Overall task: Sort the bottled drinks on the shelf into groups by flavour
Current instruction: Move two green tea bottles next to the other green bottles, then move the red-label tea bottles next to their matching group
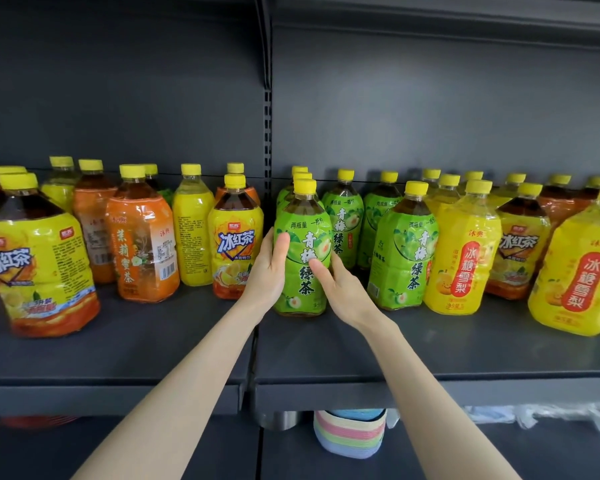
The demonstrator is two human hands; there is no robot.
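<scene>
Head view, left hand (267,271), right hand (343,292), both seemingly gripping green bottle (303,220)

Green-labelled bottle (302,251), yellow cap (305,186); pastel-striped basket (349,434).

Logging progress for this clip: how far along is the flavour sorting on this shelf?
Done: the green tea bottles already cluster mid-shelf. In hand: the left hand and right hand both grip the front green tea bottle. Left: an iced black tea bottle sits among the yellow pear drink bottles at right, and orange jasmine tea bottles mix with other iced black tea bottles at left.
</scene>
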